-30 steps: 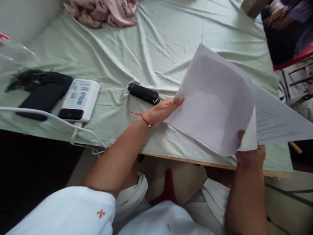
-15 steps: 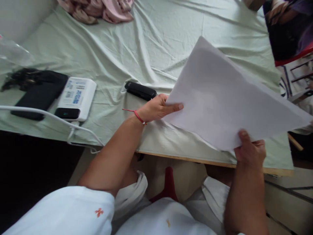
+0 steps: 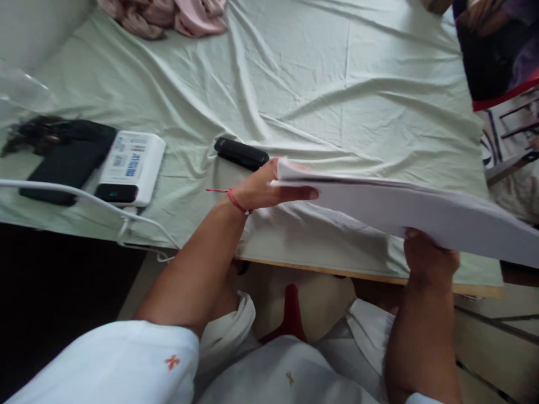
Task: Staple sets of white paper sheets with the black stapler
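- The table (image 3: 295, 84), draped in a pale green sheet, fills the upper picture from 9 o'clock to 3 o'clock; its wooden front edge shows at 5 o'clock.
- A sheaf of white papers (image 3: 421, 210) hangs above the near edge of the table, tipped almost flat so that mostly its underside and thin edge show, running from the centre out to 3 o'clock.
- The left hand (image 3: 269, 188) grasps the sheaf's left corner just right of centre: thumb on top, fingers underneath (a red thread circles the wrist).
- The right hand (image 3: 429, 258) holds the sheaf from below at 4 o'clock, its fingers hidden by the paper, so how tightly it closes cannot be told.
- A pink cloth (image 3: 168, 14) lies bunched at 11 o'clock, at the far side of the table.
- A black flat object (image 3: 67, 160) lies at 9 o'clock, touching the white device beside it.
- That white device (image 3: 130, 168) bears a blue-printed label, and a white cable (image 3: 84, 199) runs in front of it.
- A black stapler (image 3: 241, 153) rests on the sheet just beyond the left hand, near it but apart.
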Demonstrator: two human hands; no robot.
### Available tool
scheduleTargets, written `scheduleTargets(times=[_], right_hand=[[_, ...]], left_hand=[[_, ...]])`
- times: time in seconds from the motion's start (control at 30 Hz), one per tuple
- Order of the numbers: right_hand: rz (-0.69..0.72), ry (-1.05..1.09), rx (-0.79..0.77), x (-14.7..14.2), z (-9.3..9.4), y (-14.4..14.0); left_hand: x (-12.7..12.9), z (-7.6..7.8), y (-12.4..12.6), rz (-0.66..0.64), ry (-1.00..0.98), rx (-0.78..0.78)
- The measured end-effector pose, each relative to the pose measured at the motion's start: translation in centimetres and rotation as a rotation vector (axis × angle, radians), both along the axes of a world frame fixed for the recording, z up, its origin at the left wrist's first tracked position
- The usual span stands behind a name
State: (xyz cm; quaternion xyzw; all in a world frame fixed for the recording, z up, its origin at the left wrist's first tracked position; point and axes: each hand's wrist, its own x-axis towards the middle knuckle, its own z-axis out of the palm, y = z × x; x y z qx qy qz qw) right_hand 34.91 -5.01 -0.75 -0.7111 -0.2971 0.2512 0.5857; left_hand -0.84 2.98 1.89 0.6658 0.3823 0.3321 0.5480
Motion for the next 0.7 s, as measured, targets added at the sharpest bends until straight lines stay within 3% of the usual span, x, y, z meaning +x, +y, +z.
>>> scheduleTargets(times=[0.13,0.33,0.53,0.7], right_hand=[[-0.040,-0.084,-0.005,-0.4,-0.6,-0.1],[0.070,-0.042,0.079,-0.7,-0.9,0.6],[0.123,0.048,0.137,0.0,-0.2,0.4],[0.123,0.092,0.132,-0.2,0.1,0.2]], left_hand=[[0.0,-0.1,-0.2,0.038,-0.006,-0.036],[0.4,-2.0,0.3,0.116,-0.013,-0.089],[0.1,-1.7,0.2,-0.026,-0.130,-0.327],[0.3,-1.5,-0.3,-0.024,-0.206,-0.427]])
